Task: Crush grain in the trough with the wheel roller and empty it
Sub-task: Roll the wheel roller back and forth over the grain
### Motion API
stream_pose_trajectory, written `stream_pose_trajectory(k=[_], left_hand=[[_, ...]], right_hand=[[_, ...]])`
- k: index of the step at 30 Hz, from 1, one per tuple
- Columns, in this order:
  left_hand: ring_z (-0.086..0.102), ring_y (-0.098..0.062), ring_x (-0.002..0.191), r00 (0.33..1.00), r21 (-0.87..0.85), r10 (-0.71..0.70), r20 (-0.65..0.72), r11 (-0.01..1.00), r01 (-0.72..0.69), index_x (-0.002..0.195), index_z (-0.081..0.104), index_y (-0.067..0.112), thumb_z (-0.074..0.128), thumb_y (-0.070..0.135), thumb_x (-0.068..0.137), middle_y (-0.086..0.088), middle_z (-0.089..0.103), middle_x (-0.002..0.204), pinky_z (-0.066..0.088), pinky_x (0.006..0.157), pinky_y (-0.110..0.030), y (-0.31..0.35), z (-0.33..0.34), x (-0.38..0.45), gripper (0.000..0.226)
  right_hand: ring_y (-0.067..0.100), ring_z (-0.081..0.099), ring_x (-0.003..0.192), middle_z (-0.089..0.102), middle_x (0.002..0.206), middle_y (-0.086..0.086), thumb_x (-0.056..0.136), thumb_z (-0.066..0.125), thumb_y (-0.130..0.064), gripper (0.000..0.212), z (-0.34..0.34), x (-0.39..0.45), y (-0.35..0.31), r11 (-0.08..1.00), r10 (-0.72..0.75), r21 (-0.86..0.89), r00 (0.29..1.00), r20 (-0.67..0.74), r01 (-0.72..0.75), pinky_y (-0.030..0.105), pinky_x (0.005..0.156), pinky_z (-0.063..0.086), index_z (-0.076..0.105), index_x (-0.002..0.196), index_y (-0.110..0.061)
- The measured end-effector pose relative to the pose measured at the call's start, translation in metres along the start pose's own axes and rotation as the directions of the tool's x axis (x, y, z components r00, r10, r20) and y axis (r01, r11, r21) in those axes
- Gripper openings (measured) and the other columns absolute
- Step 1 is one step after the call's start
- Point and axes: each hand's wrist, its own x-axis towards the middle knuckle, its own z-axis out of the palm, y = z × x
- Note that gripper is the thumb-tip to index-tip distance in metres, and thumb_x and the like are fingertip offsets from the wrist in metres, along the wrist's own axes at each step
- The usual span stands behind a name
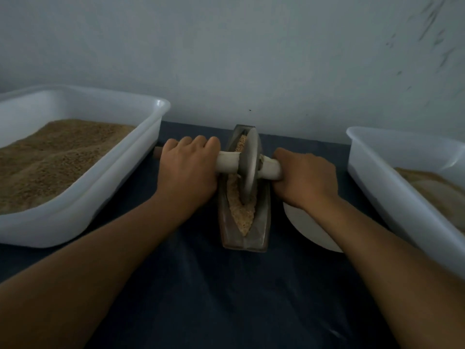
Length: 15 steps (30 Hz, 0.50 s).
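At the centre of the frame the trough [245,217] lies on the dark surface [201,285], grain [240,212] inside it. The wheel roller [249,167] stands in the groove; left hand [187,170] and right hand [305,178] each have fingers grasping its handle

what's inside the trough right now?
The trough holds pale crushed grain along its groove, with the wheel roller standing in it. Grain directly under the wheel's rim is hidden. Left hand and right hand grip the axle.
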Motion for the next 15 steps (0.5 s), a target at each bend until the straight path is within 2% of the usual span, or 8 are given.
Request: stream_pose_trajectory(k=[3,5,7,10,13,15], left_hand=[[0.042,-0.017,0.066,0.991,0.052,0.007,0.133,0.999,-0.014,0.086,0.041,0.026,0.076,0.041,0.077,0.001,0.06,0.083,0.033,0.066,-0.035,-0.005,0.005,0.018,0.039],[0.045,-0.019,0.066,0.978,0.1,-0.018,0.208,0.995,-0.003,0.088,0.04,0.029,0.073,0.041,0.079,0.001,0.062,0.084,0.034,0.062,-0.034,-0.006,0.01,0.03,0.037],[0.052,-0.022,0.068,0.966,0.125,-0.045,0.255,0.992,0.013,0.091,0.049,0.03,0.071,0.042,0.081,0.001,0.058,0.08,0.034,0.058,-0.033,-0.006,0.013,0.042,0.027],[0.042,-0.019,0.062,0.956,0.157,-0.043,0.289,0.988,-0.003,0.095,0.06,0.028,0.07,0.041,0.082,0.004,0.04,0.067,0.021,0.048,-0.028,-0.005,0.017,0.06,0.021],[0.03,-0.014,0.051,0.946,0.177,-0.01,0.324,0.983,-0.051,0.088,0.057,0.026,0.071,0.04,0.081,0.003,0.034,0.062,0.016,0.047,-0.027,-0.006,0.019,0.074,0.021],[0.028,-0.014,0.05,0.936,0.188,-0.005,0.352,0.98,-0.066,0.088,0.057,0.027,0.071,0.04,0.081,0.003,0.035,0.062,0.016,0.046,-0.027,-0.007,0.019,0.081,0.021]], right_hand=[[0.024,0.059,0.074,0.064,0.085,-0.008,0.08,0.063,-0.049,0.022,0.002,0.022,0.005,1.0,0.0,0.0,0.992,0.127,0.0,0.03,0.054,0.028,0.058,0.096,-0.034],[0.025,0.061,0.079,0.066,0.091,-0.007,0.079,0.062,-0.052,0.023,0.003,0.037,0.009,1.0,-0.015,-0.001,0.981,0.196,0.015,0.03,0.055,0.029,0.061,0.094,-0.035],[0.021,0.054,0.072,0.065,0.09,-0.007,0.077,0.061,-0.054,0.024,0.005,0.048,0.013,1.0,-0.02,0.013,0.962,0.273,0.017,0.027,0.052,0.028,0.062,0.09,-0.034],[0.014,0.054,0.068,0.064,0.085,-0.009,0.071,0.059,-0.059,0.026,0.01,0.06,0.02,0.994,-0.017,0.103,0.927,0.374,-0.023,0.026,0.053,0.034,0.064,0.083,-0.037],[0.012,0.058,0.07,0.063,0.081,-0.01,0.062,0.059,-0.061,0.028,0.014,0.07,0.024,0.984,-0.012,0.165,0.891,0.453,-0.071,0.027,0.055,0.04,0.061,0.077,-0.038],[0.011,0.06,0.07,0.062,0.078,-0.01,0.06,0.062,-0.057,0.024,0.015,0.076,0.024,0.977,-0.011,0.19,0.87,0.493,-0.095,0.029,0.058,0.045,0.059,0.072,-0.036]])
